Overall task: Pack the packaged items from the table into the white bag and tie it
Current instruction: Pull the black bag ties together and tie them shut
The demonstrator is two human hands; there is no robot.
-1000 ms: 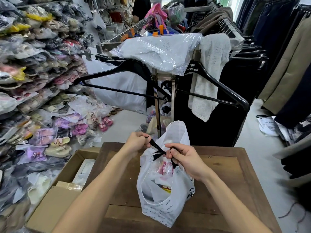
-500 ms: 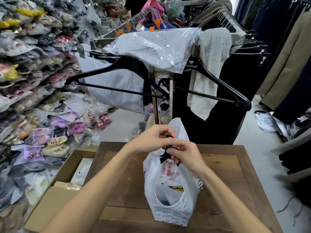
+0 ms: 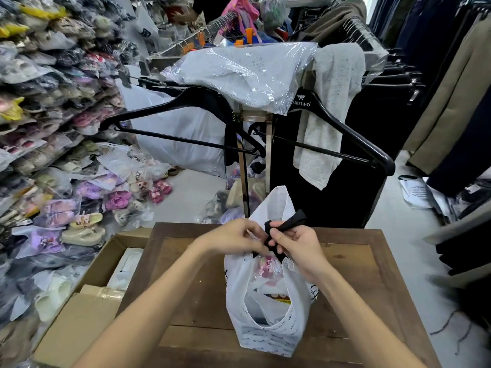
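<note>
The white bag (image 3: 265, 338) stands upright on the wooden table (image 3: 358, 288), with packaged items (image 3: 267, 269) showing through its open top. A black ribbon (image 3: 288, 224) crosses above the bag's mouth. My left hand (image 3: 233, 236) pinches the ribbon at its left side. My right hand (image 3: 300, 248) grips the ribbon's other part, and one free end sticks up to the right. Both hands meet over the bag's mouth, and the ribbon looks partly knotted between them.
An open cardboard box (image 3: 87, 301) sits on the floor left of the table. Bagged sandals (image 3: 79, 197) are heaped at the left. Behind the table stands a clothes rack with black hangers (image 3: 345, 134) and a plastic-wrapped garment (image 3: 239, 73). Hanging clothes fill the right side.
My hands came together over the bag's mouth, crossing the ribbon ends. A free ribbon end now sticks up at the right, held by my right hand.
</note>
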